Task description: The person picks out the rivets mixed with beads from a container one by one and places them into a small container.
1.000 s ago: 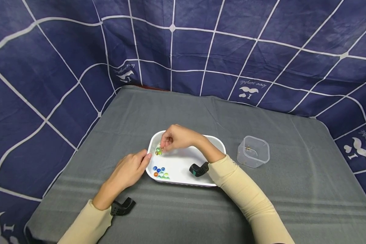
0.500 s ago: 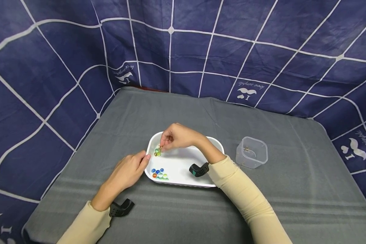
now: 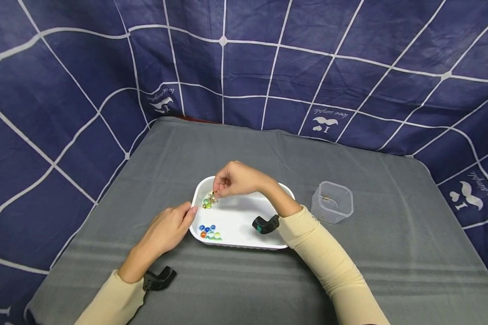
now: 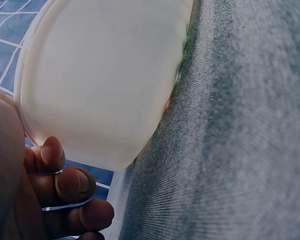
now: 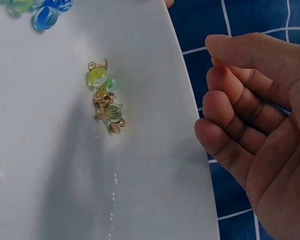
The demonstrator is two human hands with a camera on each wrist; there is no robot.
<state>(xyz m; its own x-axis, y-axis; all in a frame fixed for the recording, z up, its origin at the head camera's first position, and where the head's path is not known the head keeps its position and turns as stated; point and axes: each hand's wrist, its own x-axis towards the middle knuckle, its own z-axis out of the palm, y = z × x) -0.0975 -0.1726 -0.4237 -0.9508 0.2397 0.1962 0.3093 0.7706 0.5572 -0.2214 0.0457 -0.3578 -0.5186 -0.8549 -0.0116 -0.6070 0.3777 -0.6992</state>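
Note:
My left hand [image 3: 171, 226] holds the left rim of a white tray [image 3: 244, 221], thumb on the edge; in the left wrist view its other fingers [image 4: 75, 185] curl beside the tray wall. My right hand [image 3: 237, 179] is over the tray's back left, thumb and index fingertip together, close above a small pile of gold charms [image 5: 105, 102] and a few green and yellow marbles [image 5: 96, 77]. I cannot tell whether something small sits in that pinch. Blue marbles [image 3: 207, 229], an orange marble [image 3: 203, 234] and pale green ones lie at the tray's front left.
A clear plastic container [image 3: 341, 201] stands right of the tray, a small gold piece [image 3: 325, 197] showing in it. Grey cloth [image 3: 268, 284] covers the table. A blue curtain [image 3: 248, 58] with white lines hangs behind and at both sides.
My right hand has risen slightly from the pile, exposing more gold charms under its fingertips. The left hand keeps its hold on the rim. Tray and container shift a little left in view.

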